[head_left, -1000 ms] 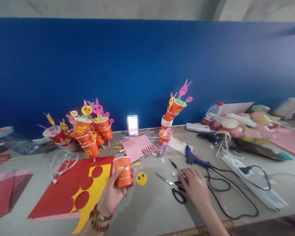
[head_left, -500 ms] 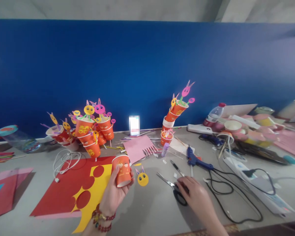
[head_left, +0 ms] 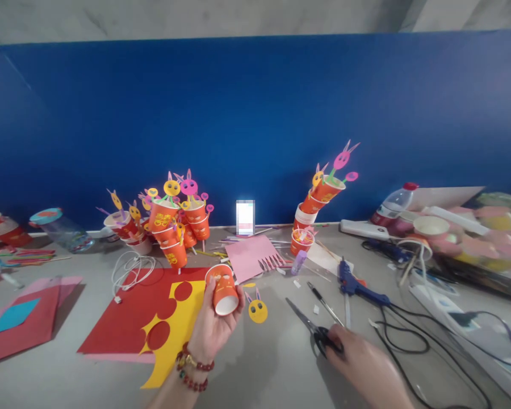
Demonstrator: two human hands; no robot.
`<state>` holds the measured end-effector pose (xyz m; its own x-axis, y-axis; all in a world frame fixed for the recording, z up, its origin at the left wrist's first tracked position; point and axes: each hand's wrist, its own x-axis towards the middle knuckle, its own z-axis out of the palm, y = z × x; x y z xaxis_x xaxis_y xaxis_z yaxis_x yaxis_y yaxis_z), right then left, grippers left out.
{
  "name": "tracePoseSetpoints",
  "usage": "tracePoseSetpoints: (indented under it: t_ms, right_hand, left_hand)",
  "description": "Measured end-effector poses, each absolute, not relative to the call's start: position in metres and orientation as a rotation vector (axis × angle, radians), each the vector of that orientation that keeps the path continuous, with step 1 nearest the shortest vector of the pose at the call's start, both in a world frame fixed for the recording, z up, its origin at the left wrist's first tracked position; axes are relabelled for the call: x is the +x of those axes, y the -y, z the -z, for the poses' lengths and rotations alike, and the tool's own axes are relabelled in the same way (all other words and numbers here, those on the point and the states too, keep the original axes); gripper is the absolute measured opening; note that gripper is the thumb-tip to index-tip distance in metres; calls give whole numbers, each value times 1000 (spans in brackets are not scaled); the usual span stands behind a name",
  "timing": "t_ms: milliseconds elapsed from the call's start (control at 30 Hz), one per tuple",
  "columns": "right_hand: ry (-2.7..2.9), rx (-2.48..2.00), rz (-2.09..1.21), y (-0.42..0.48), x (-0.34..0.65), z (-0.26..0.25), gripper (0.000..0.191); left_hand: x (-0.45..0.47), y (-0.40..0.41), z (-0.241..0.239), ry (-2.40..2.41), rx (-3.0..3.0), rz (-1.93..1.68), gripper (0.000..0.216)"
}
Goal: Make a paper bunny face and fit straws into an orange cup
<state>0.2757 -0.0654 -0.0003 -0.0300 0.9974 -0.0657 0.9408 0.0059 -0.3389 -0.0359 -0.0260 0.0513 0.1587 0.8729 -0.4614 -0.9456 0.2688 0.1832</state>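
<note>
The person's left forearm (head_left: 176, 393) is slanting up from the lower edge of view, the left hand (head_left: 218, 329) facing palm up and curving in a grip. The right hand (head_left: 364, 363) is pointing leftward, back facing up, fingers bending inward.

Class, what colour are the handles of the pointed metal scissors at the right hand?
The scissors' handles are black; the head view shows them best.

There are two hands (head_left: 221, 326) (head_left: 366, 363), one held cup (head_left: 223, 287), one pair of scissors (head_left: 321, 336) and one pen (head_left: 322, 301).
</note>
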Motion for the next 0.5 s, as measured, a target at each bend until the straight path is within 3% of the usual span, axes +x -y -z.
tracePoseSetpoints:
  t_ms: [133,267,500]
  right_hand:
    - [1832,-1810,-1005,65,281,5,16]
    - [1497,-1360,-1601,73,255,5,42]
    - [1377,-890,-1973,90,187,-12,74]
  left_hand:
    - [-38,26,-53,-527,-142,-1356,25]
    - [-36,26,-56,-519,-121,-1397,25]
    - [-25,26,-66,-529,-126,-1362,34]
